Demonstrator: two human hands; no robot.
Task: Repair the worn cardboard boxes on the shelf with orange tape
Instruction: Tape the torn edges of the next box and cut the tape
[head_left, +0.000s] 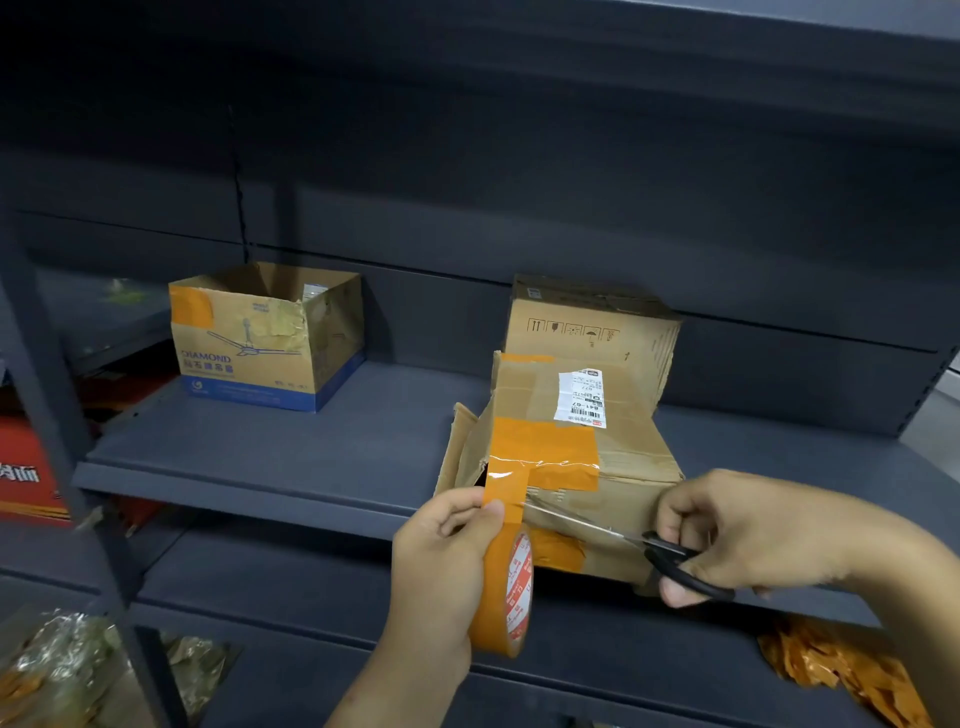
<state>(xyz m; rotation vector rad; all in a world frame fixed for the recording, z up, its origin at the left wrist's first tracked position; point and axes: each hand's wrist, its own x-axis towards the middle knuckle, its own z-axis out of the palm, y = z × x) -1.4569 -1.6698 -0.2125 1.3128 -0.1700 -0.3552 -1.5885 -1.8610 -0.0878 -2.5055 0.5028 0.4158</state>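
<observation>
Dark grey metal shelf, viewed from above and in front. Three cardboard boxes stood on it.

Nearest: a worn brown cardboard box at the shelf's front edge, right of centre, with a white shipping label on top and a torn flap hanging open at its left corner. Wide orange tape patches crossed its top and front face; another orange patch sat lower on the front.

Left hand gripped a roll of orange tape, fingers curled round the roll, thumb pressing the drawn-out strip against it. The strip ran up from the roll to the box's front left corner, where it was stuck down.

Right hand held black-handled scissors, fingers curled through and round the handles. Blades pointed left, tips at the tape strip just above the left thumb. How far apart the blades stood could not be told.

Behind the near box, touching or just behind it, stood a taller plain brown carton with handling symbols printed on its side.

Well apart to the left, further back, sat an open-topped brown and blue box printed "DIAMOND", with an orange tape patch on its upper left corner and peeling clear tape on its front.

Lower shelf, right: a heap of crumpled orange tape scraps. Lower left: crinkled clear wrapping.
</observation>
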